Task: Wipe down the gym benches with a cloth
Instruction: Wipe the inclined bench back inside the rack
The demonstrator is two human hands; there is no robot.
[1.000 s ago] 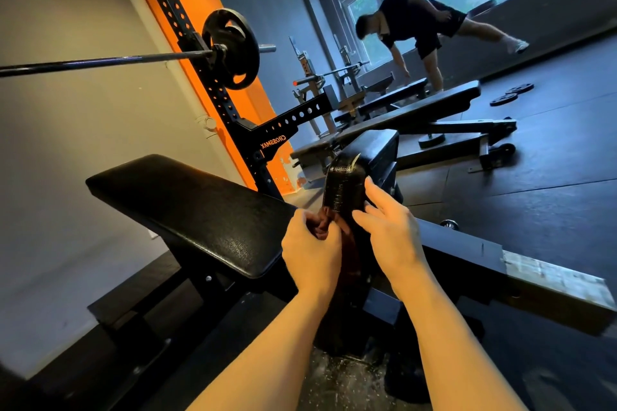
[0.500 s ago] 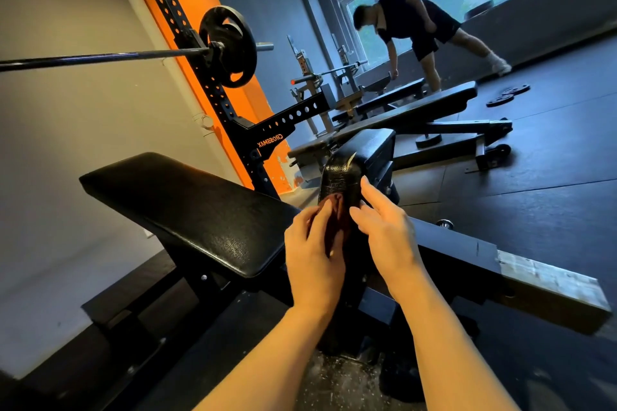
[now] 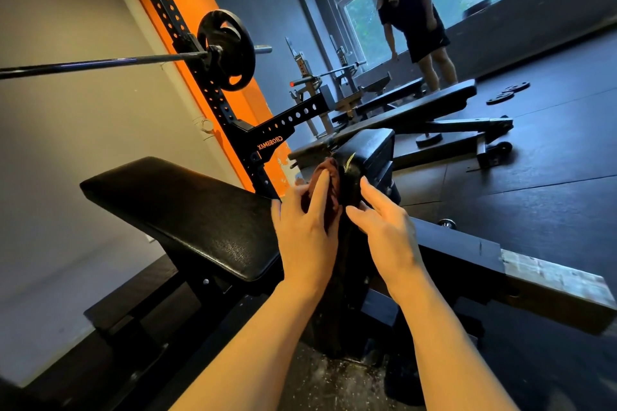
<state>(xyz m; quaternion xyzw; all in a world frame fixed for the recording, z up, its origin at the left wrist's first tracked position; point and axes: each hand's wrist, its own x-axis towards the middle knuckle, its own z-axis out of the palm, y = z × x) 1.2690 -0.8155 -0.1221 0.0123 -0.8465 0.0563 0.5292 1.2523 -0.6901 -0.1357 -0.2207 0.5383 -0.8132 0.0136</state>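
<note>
At frame centre, the left hand (image 3: pixel 309 237) presses a dark red cloth (image 3: pixel 329 177) flat-fingered against the bench seat pad (image 3: pixel 364 157); the right hand (image 3: pixel 389 230), fingers straight, touches the pad.

The black bench pad (image 3: pixel 187 210) sat bare and slanted on its frame, while two weight plates (image 3: pixel 507 93) lay flat on the dark rubber floor (image 3: pixel 551 177).

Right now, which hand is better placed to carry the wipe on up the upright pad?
Left. The left hand already presses the dark red cloth against the upright pad with straight fingers. The right hand only touches the pad's side, probably steadying it.
</note>
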